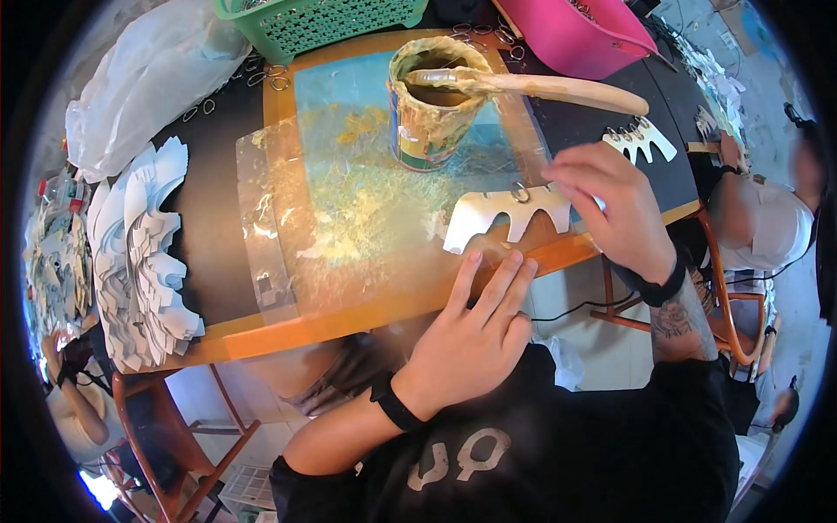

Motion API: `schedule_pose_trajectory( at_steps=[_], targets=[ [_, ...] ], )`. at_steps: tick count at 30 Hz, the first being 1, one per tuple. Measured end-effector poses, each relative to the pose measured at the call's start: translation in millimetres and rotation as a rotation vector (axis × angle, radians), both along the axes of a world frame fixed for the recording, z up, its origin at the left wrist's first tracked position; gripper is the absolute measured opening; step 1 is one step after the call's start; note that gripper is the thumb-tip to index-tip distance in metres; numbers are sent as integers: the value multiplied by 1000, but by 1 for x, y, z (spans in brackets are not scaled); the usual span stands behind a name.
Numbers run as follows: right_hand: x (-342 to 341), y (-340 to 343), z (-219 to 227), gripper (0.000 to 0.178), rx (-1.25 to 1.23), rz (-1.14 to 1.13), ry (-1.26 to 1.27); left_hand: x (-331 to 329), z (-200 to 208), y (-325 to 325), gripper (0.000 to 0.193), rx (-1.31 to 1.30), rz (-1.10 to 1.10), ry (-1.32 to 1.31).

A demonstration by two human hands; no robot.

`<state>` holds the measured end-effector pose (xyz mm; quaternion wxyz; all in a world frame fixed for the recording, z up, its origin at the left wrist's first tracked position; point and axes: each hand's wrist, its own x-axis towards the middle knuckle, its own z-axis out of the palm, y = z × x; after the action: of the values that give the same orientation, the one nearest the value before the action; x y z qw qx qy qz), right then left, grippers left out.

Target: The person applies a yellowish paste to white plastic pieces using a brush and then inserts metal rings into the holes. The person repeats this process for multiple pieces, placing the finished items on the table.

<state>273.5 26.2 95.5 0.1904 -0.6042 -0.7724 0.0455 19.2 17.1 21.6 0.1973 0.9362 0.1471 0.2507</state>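
L hand (478, 327): flat, fingers spread on worktop (218, 227) edge, holds nothing.
R hand (610, 205): grip pinched on white card cutout (488, 218) (ring on top).

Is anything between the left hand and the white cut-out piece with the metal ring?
Nothing visible. The left hand lies flat on the table edge, fingertips just below the white cut-out piece; only glue-smeared plastic sheet lies between. The right hand already touches the piece's right end. The glue can stands farther back.
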Motion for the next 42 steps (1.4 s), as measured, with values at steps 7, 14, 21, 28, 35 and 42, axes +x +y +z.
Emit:
schedule_pose_trajectory(
  at_steps=[7,14,21,28,35,42],
  targets=[
    [-9,-20,-1,49,-38,132,-293,16,5,9,15,21,47,-36],
    [-15,-20,-8,48,-71,112,-413,18,-4,5,13,9,83,-30],
    [-17,-23,-8,49,-72,115,-485,20,-2,5,13,-13,88,-44],
    [-19,-27,-3,47,-75,32,-249,4,13,3,21,-275,128,-335],
    [-42,-40,18,40,-80,312,390,-14,34,18,13,-975,115,-432],
    [-53,-29,18,24,-160,300,446,-25,31,21,10,-1277,107,-448]
  ],
)
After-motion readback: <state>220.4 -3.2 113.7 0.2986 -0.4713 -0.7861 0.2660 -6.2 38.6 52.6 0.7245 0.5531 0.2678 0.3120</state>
